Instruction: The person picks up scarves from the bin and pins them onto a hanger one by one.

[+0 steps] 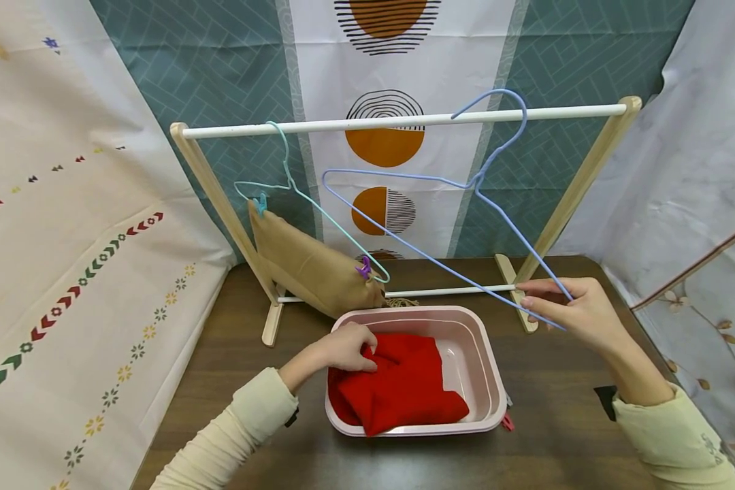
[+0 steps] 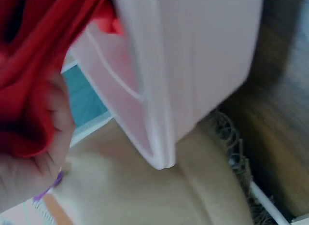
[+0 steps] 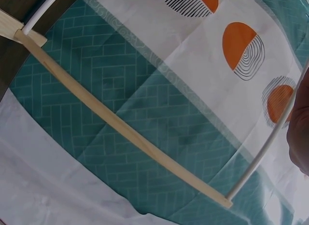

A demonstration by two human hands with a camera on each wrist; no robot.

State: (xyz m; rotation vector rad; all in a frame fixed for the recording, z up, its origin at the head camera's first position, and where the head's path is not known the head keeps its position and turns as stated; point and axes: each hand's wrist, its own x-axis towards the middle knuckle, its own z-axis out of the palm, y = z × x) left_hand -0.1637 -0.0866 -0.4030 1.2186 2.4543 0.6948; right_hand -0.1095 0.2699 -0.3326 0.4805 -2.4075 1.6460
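Note:
My left hand (image 1: 346, 347) grips a red cloth (image 1: 404, 388) that lies bunched in a pink plastic basin (image 1: 474, 327). In the left wrist view the fingers are curled round a fold of the red cloth (image 2: 24, 85). My right hand (image 1: 588, 313) pinches one lower corner of a blue wire hanger (image 1: 404, 241). The hanger tilts, its hook overlapping the white rod of the rack; whether the hook touches the rod, I cannot tell. Only part of the right hand (image 3: 299, 126) shows at the edge of the right wrist view, without the hanger.
A wooden rack with a white rod (image 1: 367, 124) stands behind the basin. From its left side hangs a teal hanger (image 1: 327, 214) with a tan cloth (image 1: 306, 258) clipped by a blue clip (image 1: 260, 204) and a purple clip (image 1: 364, 268). A red clip (image 1: 507, 422) lies beside the basin.

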